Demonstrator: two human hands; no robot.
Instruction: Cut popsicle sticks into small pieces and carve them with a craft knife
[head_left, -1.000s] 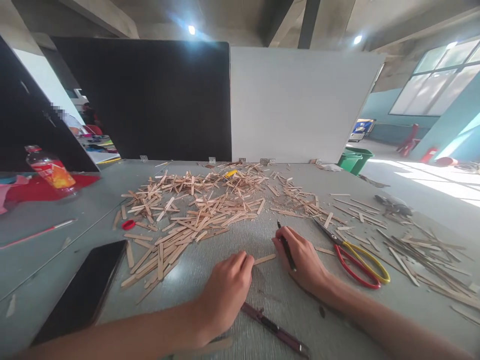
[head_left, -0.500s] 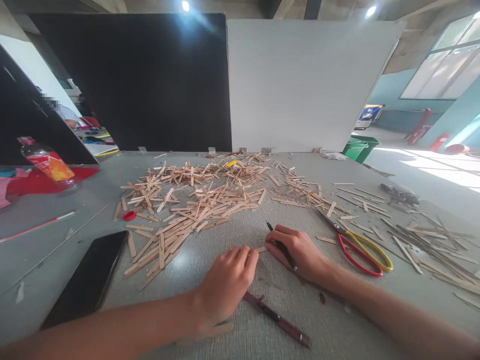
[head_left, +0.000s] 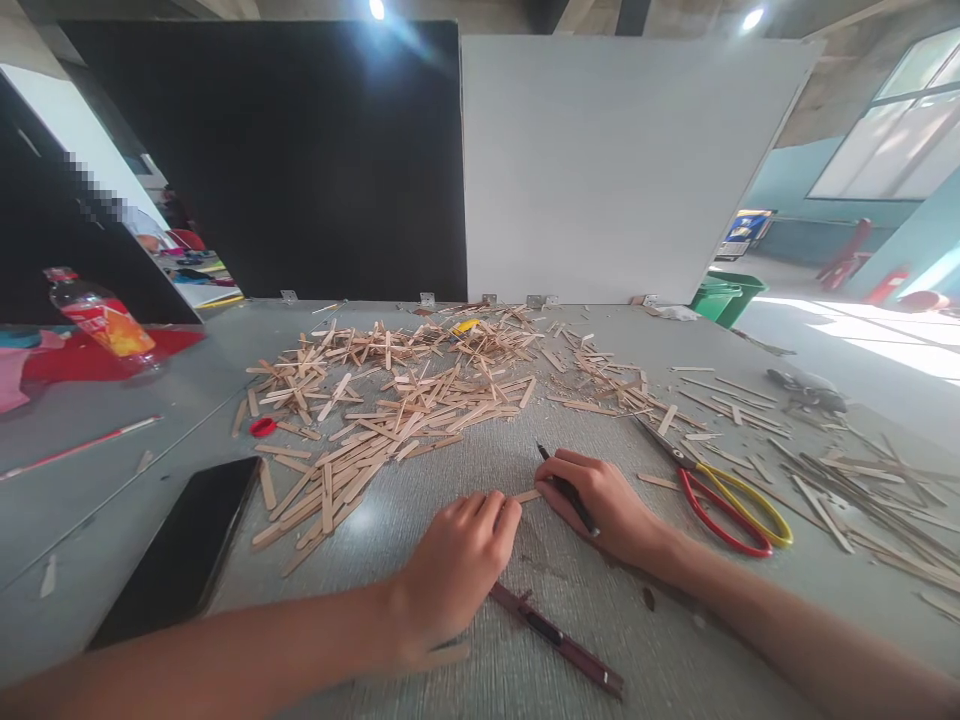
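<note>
A short wooden stick (head_left: 528,496) spans the gap between my two hands on the grey table. My left hand (head_left: 471,548) is closed around its left end, fingers curled down. My right hand (head_left: 592,498) is closed on a black pen (head_left: 574,495), its tip pointing up and left, and its fingertips rest at the stick's right end. Just below my left hand lies a dark red utility knife (head_left: 559,640). Another stick (head_left: 448,656) is partly under my left wrist. Beyond my hands spreads a loose pile of wooden sticks (head_left: 405,410).
Red-and-yellow scissors (head_left: 720,495) lie right of my right hand. A black phone (head_left: 184,550) and a red ring (head_left: 262,427) are at left, with a bottle (head_left: 105,320) farther back. Thin strips (head_left: 877,505) cover the right side. Black and white panels (head_left: 600,170) stand behind.
The whole view has shifted slightly, so objects appear a little farther right. Both hands keep nearly the same pose around the stick and pen.
</note>
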